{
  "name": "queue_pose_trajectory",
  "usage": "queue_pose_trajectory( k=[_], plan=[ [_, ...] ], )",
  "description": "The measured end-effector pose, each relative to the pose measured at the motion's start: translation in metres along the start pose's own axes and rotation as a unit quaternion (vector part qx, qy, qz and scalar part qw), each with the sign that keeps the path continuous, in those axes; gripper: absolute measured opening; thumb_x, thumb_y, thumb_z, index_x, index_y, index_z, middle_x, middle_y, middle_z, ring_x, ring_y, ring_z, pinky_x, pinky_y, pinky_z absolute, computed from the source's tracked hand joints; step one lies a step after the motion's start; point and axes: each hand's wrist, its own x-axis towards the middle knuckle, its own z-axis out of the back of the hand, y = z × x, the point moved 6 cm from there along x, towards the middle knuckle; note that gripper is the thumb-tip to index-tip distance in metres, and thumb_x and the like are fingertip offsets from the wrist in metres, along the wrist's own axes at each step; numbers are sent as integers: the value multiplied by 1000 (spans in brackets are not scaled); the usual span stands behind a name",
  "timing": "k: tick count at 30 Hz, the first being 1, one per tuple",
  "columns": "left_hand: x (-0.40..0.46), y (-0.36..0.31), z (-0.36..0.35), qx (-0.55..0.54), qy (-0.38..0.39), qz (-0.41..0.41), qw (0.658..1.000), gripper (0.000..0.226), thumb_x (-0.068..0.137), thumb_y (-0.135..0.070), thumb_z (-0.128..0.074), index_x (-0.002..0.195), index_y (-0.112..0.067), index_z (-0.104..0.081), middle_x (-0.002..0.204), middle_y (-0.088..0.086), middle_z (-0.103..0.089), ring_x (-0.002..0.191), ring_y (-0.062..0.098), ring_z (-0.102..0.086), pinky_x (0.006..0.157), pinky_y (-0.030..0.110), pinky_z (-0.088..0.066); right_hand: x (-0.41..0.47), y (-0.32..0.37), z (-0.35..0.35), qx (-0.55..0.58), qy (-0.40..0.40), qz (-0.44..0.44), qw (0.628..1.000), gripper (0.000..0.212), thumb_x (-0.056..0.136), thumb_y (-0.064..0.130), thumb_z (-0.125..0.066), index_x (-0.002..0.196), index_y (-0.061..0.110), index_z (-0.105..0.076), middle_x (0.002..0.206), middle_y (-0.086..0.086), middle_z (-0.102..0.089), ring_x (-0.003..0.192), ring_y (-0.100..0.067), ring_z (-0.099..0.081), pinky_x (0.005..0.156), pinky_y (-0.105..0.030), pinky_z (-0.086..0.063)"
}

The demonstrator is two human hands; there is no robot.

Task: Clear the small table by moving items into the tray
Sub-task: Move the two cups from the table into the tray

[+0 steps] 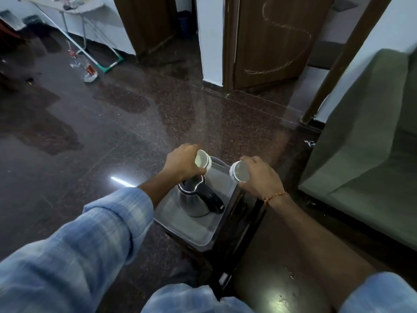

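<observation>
A grey metal tray lies on a small dark table. On the tray stands a steel kettle with a black handle and lid. My left hand grips a white cup, tilted on its side with its mouth toward me, above the tray's far end. My right hand grips a second white cup, also tilted, over the tray's right edge. The two cups are apart, neither touching the tray.
A green sofa stands close on the right. Dark polished floor spreads to the left and ahead. A brown door and white wall are beyond. A folding table and bottles are at the far left.
</observation>
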Motion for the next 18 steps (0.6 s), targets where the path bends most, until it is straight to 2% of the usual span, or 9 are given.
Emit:
queue_pose_trajectory(
  k=[3,6,12,18],
  plan=[
    [38,18,-17,13,23,-4,1000,56,63,-51,-78,108,-23,-61,106,0,-64,94,24,-62,69,34,-45,36,5,-25,1,30,-3,1000,69,70,27,-75,133,27,-47,123,-5,-49,107,-30,-58,85,-39,-54],
    [77,37,-40,16,53,-14,998,57,63,-51,-79,106,-20,-62,105,4,-64,94,28,-64,72,38,-49,71,7,-56,-11,73,-23,997,73,72,18,-74,138,28,-44,127,-4,-47,111,-29,-54,90,-41,-52],
    [135,63,-106,48,138,-57,988,61,64,-54,-80,109,-18,-60,107,6,-65,95,30,-65,73,39,-48,123,2,-125,-71,144,-39,986,77,76,12,-70,144,29,-37,138,-1,-45,117,-28,-52,98,-40,-48],
    [162,75,-158,59,174,-92,979,62,66,-46,-81,114,-14,-59,111,8,-65,101,31,-64,74,39,-50,145,-8,-178,-138,160,-49,976,73,76,13,-69,141,28,-39,138,-1,-47,120,-27,-48,98,-39,-40]
  ],
)
